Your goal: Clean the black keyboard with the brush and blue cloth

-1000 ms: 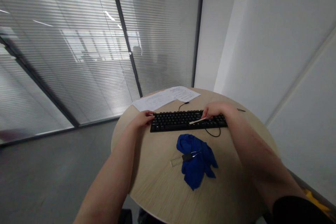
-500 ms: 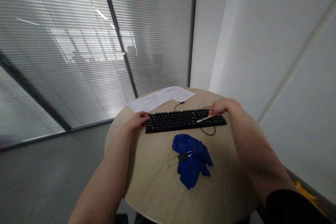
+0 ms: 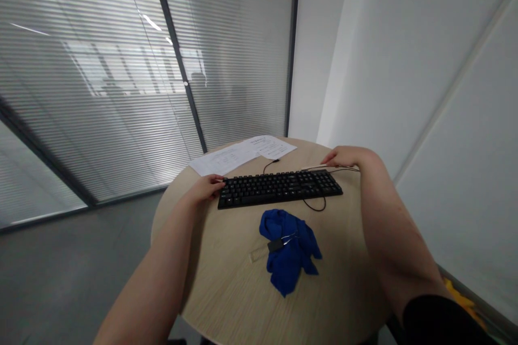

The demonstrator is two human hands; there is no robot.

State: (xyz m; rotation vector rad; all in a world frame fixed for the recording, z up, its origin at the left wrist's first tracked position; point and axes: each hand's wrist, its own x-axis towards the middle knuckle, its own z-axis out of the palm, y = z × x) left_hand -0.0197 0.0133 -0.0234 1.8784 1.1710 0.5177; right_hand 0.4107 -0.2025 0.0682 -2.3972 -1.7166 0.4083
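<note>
A black keyboard (image 3: 279, 186) lies across the round table. At its left end my left hand (image 3: 206, 188) grips the edge, fingers closed on the corner. My right hand (image 3: 340, 157) is just behind the keyboard's right end, low over the tabletop. Its fingertips are together at one end of a thin pale stick (image 3: 314, 167), which lies along the back edge of the keyboard. Whether the stick rests on the table I cannot tell. A crumpled blue cloth (image 3: 289, 250) sits in front of the keyboard, with a black binder clip (image 3: 275, 245) on top.
Printed white papers (image 3: 243, 152) lie at the back of the wooden table (image 3: 226, 280). Black cable shows behind and in front of the keyboard, including a loop (image 3: 318, 209). Glass panels with blinds (image 3: 243, 64) and a white wall (image 3: 424, 64) stand beyond the table.
My right hand has moved back from over the right-hand keys to behind the keyboard, taking the pale stick along. My left hand stays at the left end. The view has shifted slightly.
</note>
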